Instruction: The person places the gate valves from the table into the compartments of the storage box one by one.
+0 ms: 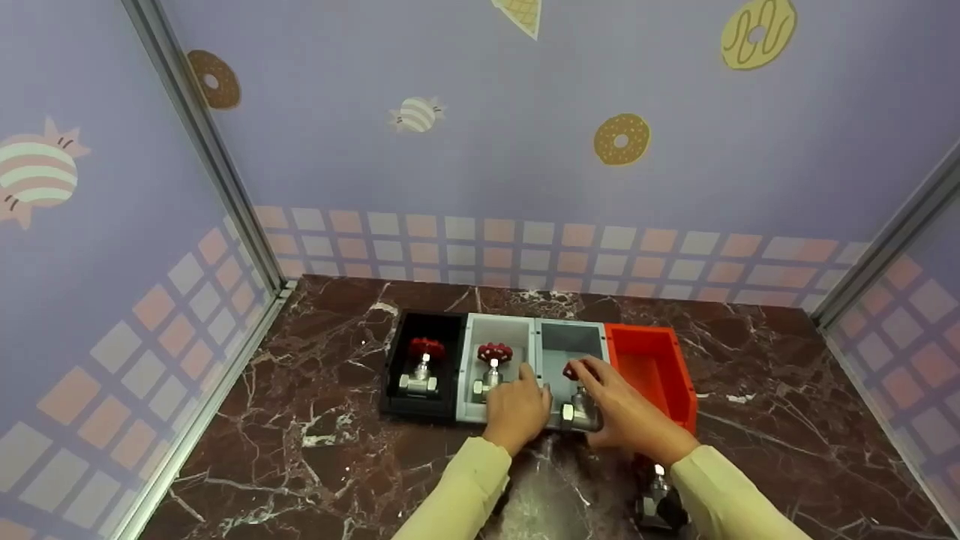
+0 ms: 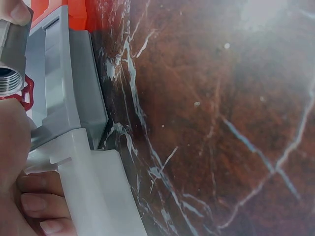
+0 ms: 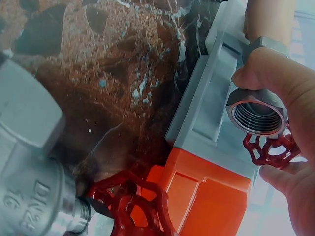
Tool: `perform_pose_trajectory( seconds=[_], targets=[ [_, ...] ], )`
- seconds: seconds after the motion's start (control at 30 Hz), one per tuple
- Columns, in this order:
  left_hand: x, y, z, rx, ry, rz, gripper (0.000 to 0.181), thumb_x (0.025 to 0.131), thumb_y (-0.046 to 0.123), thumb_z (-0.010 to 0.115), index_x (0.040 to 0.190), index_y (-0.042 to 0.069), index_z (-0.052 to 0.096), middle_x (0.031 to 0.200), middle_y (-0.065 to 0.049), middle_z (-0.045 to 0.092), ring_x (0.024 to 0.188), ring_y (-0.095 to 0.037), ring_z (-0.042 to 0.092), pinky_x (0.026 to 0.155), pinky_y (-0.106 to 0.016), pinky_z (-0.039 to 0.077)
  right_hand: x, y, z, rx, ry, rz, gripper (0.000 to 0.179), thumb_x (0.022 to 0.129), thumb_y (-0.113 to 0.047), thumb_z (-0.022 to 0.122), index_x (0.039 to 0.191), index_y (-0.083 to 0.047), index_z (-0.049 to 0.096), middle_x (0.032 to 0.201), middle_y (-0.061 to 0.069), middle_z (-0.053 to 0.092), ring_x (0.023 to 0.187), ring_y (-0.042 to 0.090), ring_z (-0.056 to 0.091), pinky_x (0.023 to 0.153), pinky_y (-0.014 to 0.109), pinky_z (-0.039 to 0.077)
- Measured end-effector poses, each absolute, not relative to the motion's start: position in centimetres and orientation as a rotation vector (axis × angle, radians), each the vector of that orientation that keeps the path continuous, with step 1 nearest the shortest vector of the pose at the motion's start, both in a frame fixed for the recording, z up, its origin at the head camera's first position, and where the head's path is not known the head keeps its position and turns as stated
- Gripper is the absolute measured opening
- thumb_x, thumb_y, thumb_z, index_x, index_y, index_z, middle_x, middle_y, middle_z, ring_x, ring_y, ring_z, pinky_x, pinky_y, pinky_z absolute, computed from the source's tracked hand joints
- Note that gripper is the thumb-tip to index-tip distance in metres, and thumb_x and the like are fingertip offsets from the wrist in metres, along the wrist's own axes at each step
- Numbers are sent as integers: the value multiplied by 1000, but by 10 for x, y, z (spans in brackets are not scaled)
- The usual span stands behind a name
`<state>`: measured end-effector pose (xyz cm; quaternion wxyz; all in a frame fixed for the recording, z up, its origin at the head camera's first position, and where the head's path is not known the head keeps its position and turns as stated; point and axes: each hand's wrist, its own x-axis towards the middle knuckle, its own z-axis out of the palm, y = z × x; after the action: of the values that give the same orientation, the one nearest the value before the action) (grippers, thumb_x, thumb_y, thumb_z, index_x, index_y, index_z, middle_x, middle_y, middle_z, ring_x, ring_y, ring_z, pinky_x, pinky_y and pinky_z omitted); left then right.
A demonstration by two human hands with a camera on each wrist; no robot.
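Note:
My right hand (image 1: 626,409) grips a metal gate valve (image 1: 587,414) with a red handwheel, holding it at the grey bin (image 1: 571,334). In the right wrist view, the threaded opening of that valve (image 3: 258,113) faces the camera. My left hand (image 1: 517,412) straddles the wall between the white bin (image 1: 504,327) and the grey one. Its fingers (image 2: 42,204) curl inside the white bin, while the thumb lies on the grey side. Beside them in the white bin stands another red-wheeled valve (image 1: 491,375).
A third valve (image 1: 420,375) stands in the black bin (image 1: 417,410) at the row's left end. The orange-red bin (image 1: 649,341) forms the right end. Near my right forearm, another valve (image 1: 657,495) lies on the marble-patterned table (image 1: 322,450). Patterned walls enclose the back and sides.

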<state>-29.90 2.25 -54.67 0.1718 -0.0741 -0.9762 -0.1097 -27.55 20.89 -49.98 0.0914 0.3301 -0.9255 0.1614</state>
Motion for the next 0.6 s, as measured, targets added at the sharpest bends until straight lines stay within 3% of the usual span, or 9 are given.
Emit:
perform_pose_trajectory(
  seconds=[0.6],
  targets=[
    [-299,24,-545,-196,-2799,-310,34,93,44,56,88,11,48,59,-6,61,49,-25,59,44,-40,40,-288,208,-501,935,-2877,550,106,61,-13,86,150,-4,29,147,22,36,130,36,44,102,47,44]
  ],
)
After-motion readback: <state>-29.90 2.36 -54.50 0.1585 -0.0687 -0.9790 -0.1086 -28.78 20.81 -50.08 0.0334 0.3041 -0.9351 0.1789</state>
